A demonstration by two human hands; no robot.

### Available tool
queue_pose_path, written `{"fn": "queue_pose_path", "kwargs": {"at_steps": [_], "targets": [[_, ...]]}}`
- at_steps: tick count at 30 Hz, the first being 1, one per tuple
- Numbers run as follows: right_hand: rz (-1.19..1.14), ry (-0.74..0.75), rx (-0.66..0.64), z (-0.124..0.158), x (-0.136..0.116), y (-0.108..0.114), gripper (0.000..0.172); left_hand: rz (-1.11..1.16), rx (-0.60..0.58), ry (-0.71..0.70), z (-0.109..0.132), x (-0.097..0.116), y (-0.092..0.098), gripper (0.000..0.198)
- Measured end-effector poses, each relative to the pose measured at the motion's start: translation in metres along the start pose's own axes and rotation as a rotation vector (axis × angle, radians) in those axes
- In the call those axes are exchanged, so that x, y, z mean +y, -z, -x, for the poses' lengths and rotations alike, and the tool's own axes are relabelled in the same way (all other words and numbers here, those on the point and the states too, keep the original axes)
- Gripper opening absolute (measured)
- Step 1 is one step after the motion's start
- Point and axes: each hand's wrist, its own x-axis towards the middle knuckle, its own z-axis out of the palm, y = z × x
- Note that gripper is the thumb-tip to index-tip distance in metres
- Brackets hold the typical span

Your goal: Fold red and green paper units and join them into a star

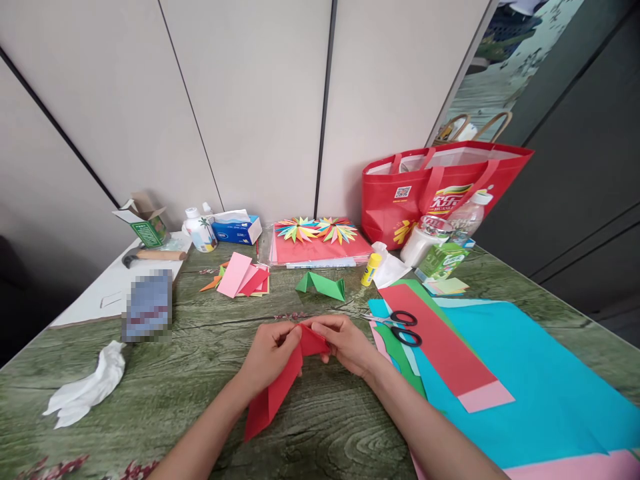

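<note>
A folded strip of red paper (281, 393) is held between both hands over the middle of the table. My left hand (270, 353) pinches it near its upper end, thumb on top, while the long part hangs down toward the table's front. My right hand (345, 343) is closed on the short folded end, close beside the left fingertips. Just beyond the hands lies a folded green paper piece (323, 285). Scissors with black handles (406, 328) rest to the right, by a red paper strip (445, 340).
Large blue sheets (520, 373) cover the right side. Behind stand a yellow glue stick (371, 269), a red bag (390, 207), a jar and bottle. Paper stars (317, 230) lie at the back centre. Pink cards (236, 275), a hammer (155, 255) and crumpled tissue (90, 387) are left.
</note>
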Motion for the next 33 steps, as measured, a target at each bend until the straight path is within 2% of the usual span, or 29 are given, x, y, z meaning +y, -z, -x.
{"fn": "queue_pose_path", "kwargs": {"at_steps": [5,9,15,20,26,29,33], "targets": [[0.111,0.154,-0.099,0.002,-0.002,0.003,0.023,-0.023,-0.006,-0.011,0.002,0.002,0.001,0.032],[0.224,0.228,-0.118,0.003,-0.006,0.004,0.024,-0.021,0.006,-0.017,0.002,0.002,0.001,0.032],[0.136,0.136,-0.121,0.002,-0.006,0.005,0.023,-0.084,-0.005,-0.024,0.001,0.004,0.0,0.034],[0.159,0.028,-0.111,0.002,-0.005,0.005,0.027,-0.108,-0.042,-0.001,-0.001,0.0,0.0,0.035],[0.203,-0.044,-0.035,0.0,-0.003,0.009,0.029,0.08,-0.206,0.137,-0.003,-0.005,0.007,0.035],[0.21,-0.055,-0.029,-0.001,-0.004,0.013,0.032,0.126,-0.291,0.157,-0.004,-0.005,0.011,0.029],[0.229,-0.088,-0.047,-0.002,-0.005,0.013,0.033,0.053,-0.198,0.167,-0.005,-0.007,0.012,0.028]]}}
